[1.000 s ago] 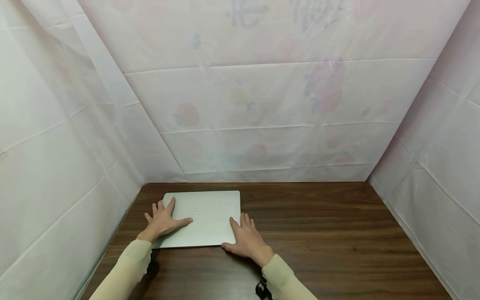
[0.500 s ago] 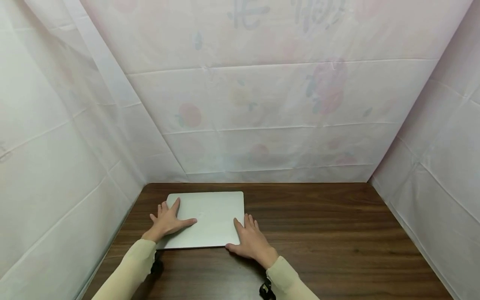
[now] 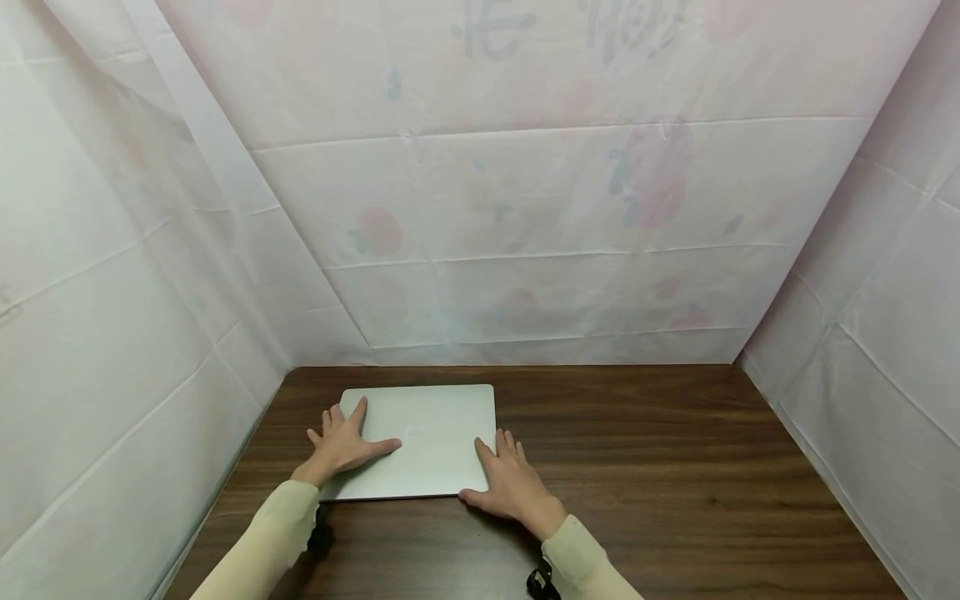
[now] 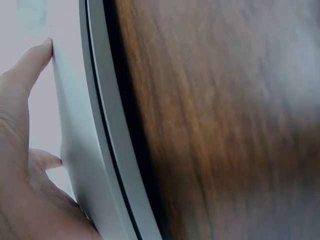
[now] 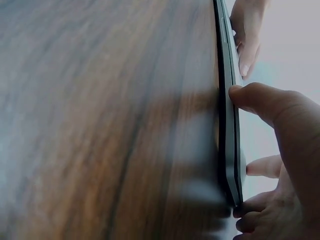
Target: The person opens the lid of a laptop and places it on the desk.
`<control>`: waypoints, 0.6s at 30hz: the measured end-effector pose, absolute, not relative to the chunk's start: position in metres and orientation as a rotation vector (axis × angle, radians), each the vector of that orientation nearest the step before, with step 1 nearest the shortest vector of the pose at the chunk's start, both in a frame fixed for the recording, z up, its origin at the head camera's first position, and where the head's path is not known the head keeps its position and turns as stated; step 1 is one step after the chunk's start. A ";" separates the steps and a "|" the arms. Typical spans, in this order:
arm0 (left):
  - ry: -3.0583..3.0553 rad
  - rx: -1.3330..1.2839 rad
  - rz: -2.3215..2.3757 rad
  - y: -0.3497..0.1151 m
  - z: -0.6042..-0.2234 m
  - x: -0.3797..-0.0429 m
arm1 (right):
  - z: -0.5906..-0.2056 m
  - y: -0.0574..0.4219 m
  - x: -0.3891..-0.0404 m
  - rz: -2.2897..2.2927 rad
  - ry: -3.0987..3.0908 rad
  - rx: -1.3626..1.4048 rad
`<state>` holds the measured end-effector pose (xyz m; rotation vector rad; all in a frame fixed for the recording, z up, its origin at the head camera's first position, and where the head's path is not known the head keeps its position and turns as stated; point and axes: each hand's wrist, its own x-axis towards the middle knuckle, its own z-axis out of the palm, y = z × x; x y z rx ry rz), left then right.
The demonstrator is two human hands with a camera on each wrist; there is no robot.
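A closed silver laptop (image 3: 435,433) lies flat on the wooden table (image 3: 637,467), toward the back left. My left hand (image 3: 341,446) rests on its left part, fingers spread over the left side and thumb stretched across the lid. At the front right corner is my right hand (image 3: 510,483), its thumb against the front edge and its index finger on the lid. The other fingers lie along the right side. The left wrist view shows the left thumb and a finger touching the lid. In the right wrist view, the right thumb (image 5: 250,95) touches the laptop's front edge.
White printed curtains (image 3: 525,208) stand behind the table and at both sides. A dark device (image 3: 542,581) is strapped at the right wrist, and another dark one (image 3: 321,537) at the left. Bare wood stretches to the right of the laptop.
The laptop has slid a little to the right across the table. Both hands have moved along with it, keeping the same spread on it.
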<state>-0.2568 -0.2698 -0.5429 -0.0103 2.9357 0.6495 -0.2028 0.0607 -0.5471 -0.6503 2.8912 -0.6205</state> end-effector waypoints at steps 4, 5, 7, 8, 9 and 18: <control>2.934 -0.011 0.661 -0.266 -0.543 -0.257 | -0.546 0.065 -0.203 -0.637 2.882 -0.637; 2.935 -0.012 0.664 -0.265 -0.543 -0.257 | -0.546 0.066 -0.203 -0.639 2.882 -0.638; 2.938 -0.017 0.674 -0.263 -0.543 -0.256 | -0.546 0.069 -0.202 -0.641 2.885 -0.645; 2.937 -0.018 0.678 -0.261 -0.543 -0.256 | -0.546 0.070 -0.203 -0.635 2.885 -0.648; 2.937 -0.019 0.674 -0.260 -0.543 -0.256 | -0.546 0.071 -0.202 -0.634 2.883 -0.651; 2.941 -0.017 0.674 -0.251 -0.544 -0.255 | -0.546 0.082 -0.201 -0.656 2.888 -0.666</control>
